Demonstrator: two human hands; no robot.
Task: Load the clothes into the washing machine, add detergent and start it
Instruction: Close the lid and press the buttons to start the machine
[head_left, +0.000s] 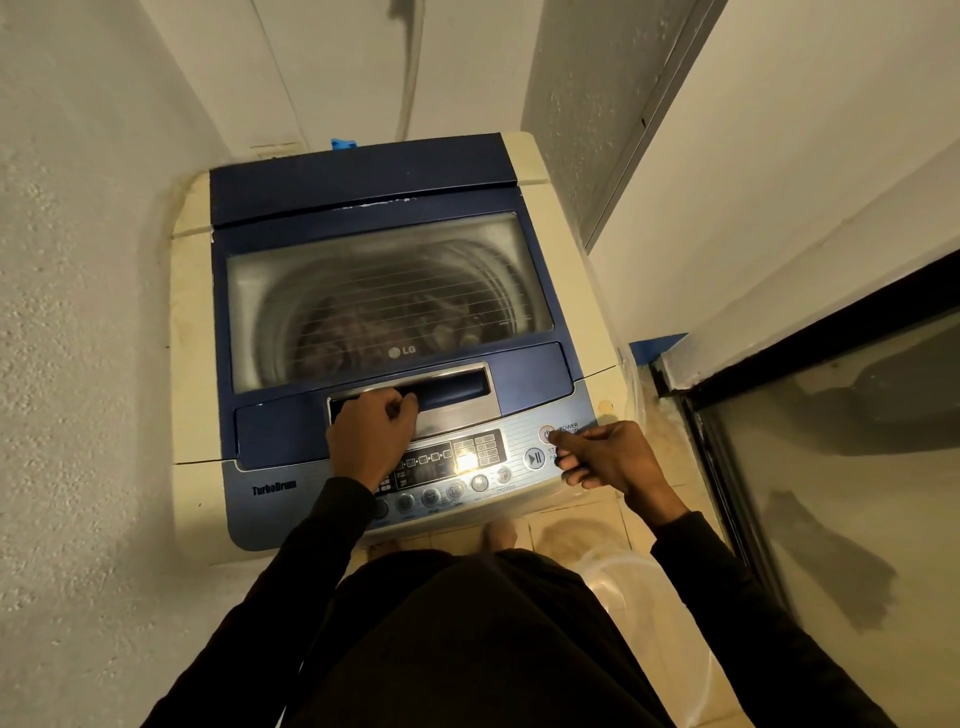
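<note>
Left hand (371, 431) curled into the recessed lid handle (447, 387), fingers hooked over its edge. Right hand (605, 454) loosely closed, holding nothing, forefinger tip at the power button (546, 434) on the control panel (457, 460). Blue lid (363, 208) shut flat on the washing machine (192, 322); clothes (384, 322) dimly visible in the drum through the clouded window. Machine wedged between white walls (67, 260).

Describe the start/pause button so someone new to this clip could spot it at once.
Find the washing machine and its control panel along the near edge. On the panel's right end, beside the right hand, the start/pause button is the round one with a play-pause symbol, below the red-ringed power button.
</note>
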